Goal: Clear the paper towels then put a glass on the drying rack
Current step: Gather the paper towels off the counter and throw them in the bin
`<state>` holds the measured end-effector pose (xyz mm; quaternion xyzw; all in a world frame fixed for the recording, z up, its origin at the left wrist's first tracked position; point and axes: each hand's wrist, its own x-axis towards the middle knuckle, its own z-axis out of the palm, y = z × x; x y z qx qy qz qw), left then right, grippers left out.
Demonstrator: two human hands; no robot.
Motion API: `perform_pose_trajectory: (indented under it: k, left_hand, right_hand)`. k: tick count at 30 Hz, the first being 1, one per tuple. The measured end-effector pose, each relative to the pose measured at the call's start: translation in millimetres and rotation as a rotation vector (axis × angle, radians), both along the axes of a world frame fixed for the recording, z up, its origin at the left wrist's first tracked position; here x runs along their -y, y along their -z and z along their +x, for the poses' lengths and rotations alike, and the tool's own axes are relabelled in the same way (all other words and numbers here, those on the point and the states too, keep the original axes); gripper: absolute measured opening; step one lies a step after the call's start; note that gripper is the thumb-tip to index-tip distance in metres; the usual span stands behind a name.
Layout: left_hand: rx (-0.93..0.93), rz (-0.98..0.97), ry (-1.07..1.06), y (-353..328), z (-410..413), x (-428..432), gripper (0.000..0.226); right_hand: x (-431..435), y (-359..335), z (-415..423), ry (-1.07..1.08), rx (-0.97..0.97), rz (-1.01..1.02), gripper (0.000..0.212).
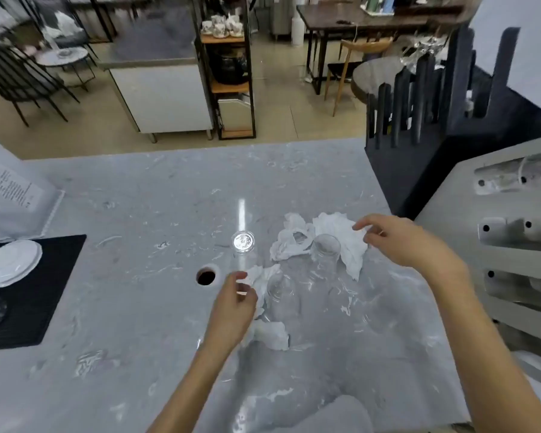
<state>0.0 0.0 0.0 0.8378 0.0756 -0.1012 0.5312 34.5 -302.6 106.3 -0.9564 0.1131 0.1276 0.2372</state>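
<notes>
Several crumpled white paper towels lie on the grey marble counter (138, 307): one large towel (341, 239) at the right, one (289, 242) beside it, one (263, 276) by my left fingers, one (270, 334) nearer me. Three clear glasses stand among them: one (325, 254) in the middle, one (281, 292) closer, one (243, 242) to the left. My left hand (233, 304) hovers with fingers apart beside the small towel. My right hand (400, 242) is open, fingertips at the large towel's edge. The dark pegged drying rack (419, 120) stands at the back right.
A round hole (206, 276) is cut in the counter left of the glasses. A black mat (44, 292) with white plates (11, 263) lies at the left, a printed menu (13, 189) behind it. A grey slotted unit (512, 245) stands at the right.
</notes>
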Motion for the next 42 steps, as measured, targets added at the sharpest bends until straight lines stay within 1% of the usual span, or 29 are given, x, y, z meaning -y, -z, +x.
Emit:
perform_pose_trajectory:
  k: [1, 3, 5, 6, 8, 9, 10, 12, 14, 16, 18, 20, 21, 23, 24, 26, 27, 28, 30, 31, 33, 35, 37, 39, 41, 42]
  left_hand:
    - [0.017, 0.112, 0.0, 10, -3, 12, 0.043]
    - [0.075, 0.369, 0.051, 39, -9, 31, 0.059]
    - [0.034, 0.64, 0.139, 70, -14, 43, 0.071]
    - [-0.024, 0.742, 0.197, 80, -15, 45, 0.076]
    - [-0.121, 0.813, 0.258, 97, -16, 48, 0.084]
    - [-0.15, 0.812, 0.283, 105, -19, 49, 0.086]
    - [-0.195, 0.79, 0.31, 113, -19, 50, 0.089]
    - [-0.258, 0.74, 0.358, 123, -20, 47, 0.095]
    - [-0.22, 0.73, 0.371, 137, -23, 41, 0.094]
    - [-0.154, 0.709, 0.315, 145, -27, 36, 0.084]
    - [-0.057, 0.65, 0.237, 149, -30, 32, 0.063]
    - [0.05, 0.572, 0.145, 149, -30, 29, 0.041]
    - [0.098, 0.537, 0.088, 150, -30, 27, 0.034]
    - [0.158, 0.467, -0.015, 153, -32, 21, 0.03]
    - [0.17, 0.435, -0.045, 153, -32, 17, 0.033]
    - [0.207, 0.42, -0.057, 154, -32, 12, 0.041]
    - [0.236, 0.436, -0.044, 156, -32, 10, 0.041]
    - [0.261, 0.454, -0.029, 157, -33, 10, 0.038]
    - [0.284, 0.498, -0.031, 160, -32, 12, 0.028]
    - [0.284, 0.524, -0.041, 162, -31, 14, 0.026]
    - [0.291, 0.551, -0.048, 166, -29, 17, 0.029]
    - [0.323, 0.557, -0.023, 169, -27, 18, 0.035]
    - [0.334, 0.539, 0.006, 172, -27, 18, 0.04]
    - [0.343, 0.518, 0.024, 176, -28, 17, 0.035]
    - [0.36, 0.521, 0.03, 179, -28, 15, 0.029]
    - [0.373, 0.522, 0.021, 180, -27, 15, 0.03]
  right_hand:
    - [0, 7, 23, -0.003, 0.029, -0.038, 0.036]
    - [-3, 22, 54, -0.068, -0.011, -0.125, 0.05]
    - [-7, 48, 73, -0.169, -0.126, -0.157, 0.059]
    - [-9, 67, 72, -0.21, -0.194, -0.177, 0.063]
    - [-7, 103, 60, -0.247, -0.347, -0.229, 0.068]
    - [-6, 116, 53, -0.239, -0.393, -0.259, 0.07]
    - [-4, 128, 47, -0.218, -0.4, -0.28, 0.071]
    - [-1, 144, 41, -0.165, -0.319, -0.278, 0.069]
    - [2, 151, 42, -0.124, -0.231, -0.266, 0.059]
    - [5, 154, 45, -0.105, -0.216, -0.269, 0.057]
    - [8, 155, 48, -0.044, -0.222, -0.244, 0.059]
    - [14, 156, 54, 0.072, -0.207, -0.183, 0.051]
    - [18, 155, 58, 0.151, -0.189, -0.122, 0.049]
    - [23, 148, 72, 0.274, -0.138, 0.017, 0.051]
    - [24, 142, 80, 0.293, -0.104, 0.069, 0.052]
    - [22, 125, 101, 0.265, -0.029, 0.127, 0.052]
    - [17, 116, 112, 0.23, 0.002, 0.136, 0.049]
    - [10, 106, 122, 0.188, 0.025, 0.138, 0.042]
    - [-14, 92, 140, 0.078, 0.032, 0.106, 0.019]
    - [-29, 89, 148, 0.011, 0.013, 0.063, 0.017]
    - [-60, 92, 160, -0.118, -0.069, -0.024, 0.028]
    - [-86, 109, 165, -0.153, -0.184, -0.113, 0.045]
    - [-104, 131, 161, -0.121, -0.32, -0.214, 0.058]
    - [-116, 153, 152, -0.067, -0.452, -0.23, 0.071]
    - [-123, 171, 144, -0.01, -0.474, -0.214, 0.083]
    - [-126, 178, 141, 0.028, -0.434, -0.191, 0.083]
